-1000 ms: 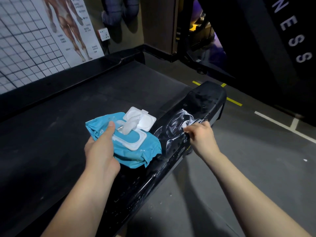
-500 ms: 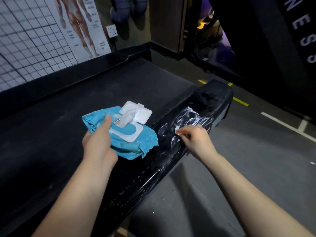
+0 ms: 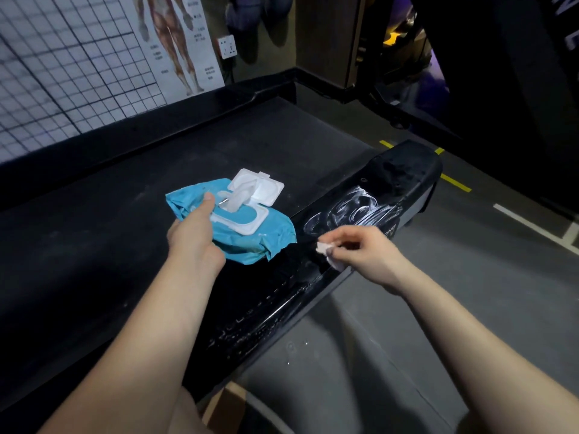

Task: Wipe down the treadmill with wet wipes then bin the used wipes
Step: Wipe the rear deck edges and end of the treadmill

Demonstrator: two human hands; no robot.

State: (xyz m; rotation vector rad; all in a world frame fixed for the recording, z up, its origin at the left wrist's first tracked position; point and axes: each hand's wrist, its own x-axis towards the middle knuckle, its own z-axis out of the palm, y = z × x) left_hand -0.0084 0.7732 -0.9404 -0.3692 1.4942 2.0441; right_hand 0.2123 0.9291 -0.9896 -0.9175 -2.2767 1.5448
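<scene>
white and crumpled, the used wipe (image 3: 325,249) is sitting pinched between the thumb and fingertips of the right hand (image 3: 366,255), which is holding it against the glossy black side rail (image 3: 313,296) of the treadmill, close to the rail's outer edge. wet white streaks (image 3: 354,211) are shining on the rail just beyond the wipe, toward its rounded end. the left hand (image 3: 194,236) is gripping the teal pack of wipes (image 3: 253,236), with the thumb lying on top and the other fingers hiding underneath. it is holding the pack over the line where the rail is meeting the dark belt (image 3: 109,220). the pack's white flip lid (image 3: 263,191) is standing open, and a fresh wipe (image 3: 235,203) is poking up out of the slot. beyond the belt, a wall poster (image 3: 175,42) of leg muscles is hanging beside a white grid chart (image 3: 62,73), with a wall socket (image 3: 227,47) just to its right. grey floor (image 3: 470,292) with yellow and white lines is stretching out past the rail.
</scene>
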